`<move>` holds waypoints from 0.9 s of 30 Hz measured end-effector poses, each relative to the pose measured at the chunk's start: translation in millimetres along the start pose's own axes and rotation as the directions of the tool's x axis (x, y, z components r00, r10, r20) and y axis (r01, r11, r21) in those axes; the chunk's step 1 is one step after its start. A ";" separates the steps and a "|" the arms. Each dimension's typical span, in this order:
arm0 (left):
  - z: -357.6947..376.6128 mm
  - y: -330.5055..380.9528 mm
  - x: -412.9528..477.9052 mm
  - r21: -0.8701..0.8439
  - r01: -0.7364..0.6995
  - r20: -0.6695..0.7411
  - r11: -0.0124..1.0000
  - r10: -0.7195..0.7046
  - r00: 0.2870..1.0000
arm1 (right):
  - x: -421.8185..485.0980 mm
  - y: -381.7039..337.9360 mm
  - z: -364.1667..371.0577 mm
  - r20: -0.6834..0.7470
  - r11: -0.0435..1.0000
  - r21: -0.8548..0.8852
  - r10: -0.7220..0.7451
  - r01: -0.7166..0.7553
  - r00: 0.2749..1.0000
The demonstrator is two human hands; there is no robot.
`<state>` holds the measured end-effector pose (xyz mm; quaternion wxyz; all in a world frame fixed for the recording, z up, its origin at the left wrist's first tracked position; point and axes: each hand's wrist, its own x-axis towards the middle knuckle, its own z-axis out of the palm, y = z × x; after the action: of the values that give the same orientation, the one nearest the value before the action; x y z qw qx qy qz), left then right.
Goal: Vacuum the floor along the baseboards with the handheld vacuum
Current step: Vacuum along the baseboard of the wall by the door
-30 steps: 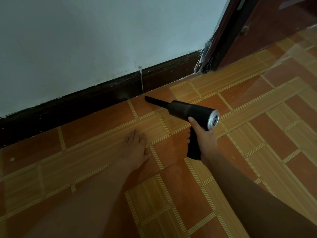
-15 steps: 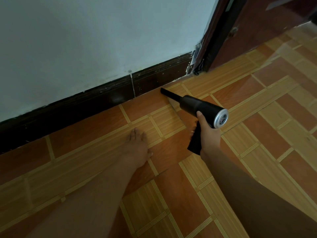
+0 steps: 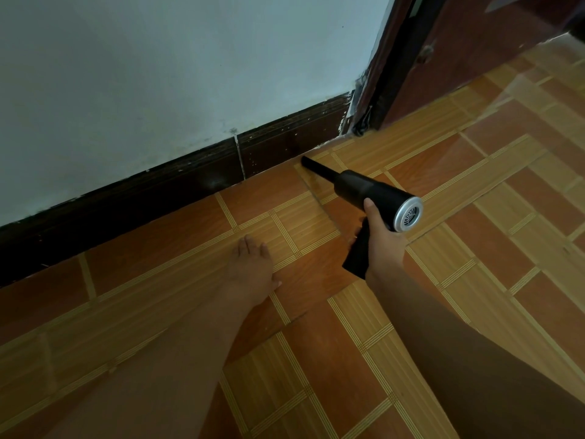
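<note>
One stretch apparently finishing: right hand (image 3: 383, 245) gripping handheld vacuum (image 3: 376, 192) is advancing nozzle (image 3: 317, 168) along baseboard (image 3: 285, 144) toward doorframe (image 3: 381, 90); left hand (image 3: 250, 268) is resting flat.

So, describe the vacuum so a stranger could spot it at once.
Start at the pale wall and follow its dark baseboard right toward the door frame. Just short of it, the right hand grips the vacuum. It is the only black tool, with a thin nozzle and silver grilled end.

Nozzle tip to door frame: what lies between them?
Head view: only bare tiled floor along the baseboard separates the nozzle tip from the door frame.
</note>
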<state>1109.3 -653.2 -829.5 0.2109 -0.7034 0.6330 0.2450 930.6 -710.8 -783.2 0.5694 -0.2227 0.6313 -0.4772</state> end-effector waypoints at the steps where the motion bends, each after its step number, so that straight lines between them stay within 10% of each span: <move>1: 0.2 -0.3 -0.2 -0.003 -0.001 0.000 1.000 0.001 1.000 | 0.3 0.1 -0.7 0.007 1.000 -0.012 -0.001 0.001 1.000; 27: 30.5 -26.9 -12.9 -0.153 0.100 -0.099 0.983 -0.116 0.988 | -11.7 4.3 10.0 0.023 0.995 -0.093 -0.017 0.019 1.000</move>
<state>1132.7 -621.6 -846.0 0.1370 -0.7625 0.5845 0.2413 944.0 -702.7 -780.0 0.5610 -0.2602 0.6445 -0.4497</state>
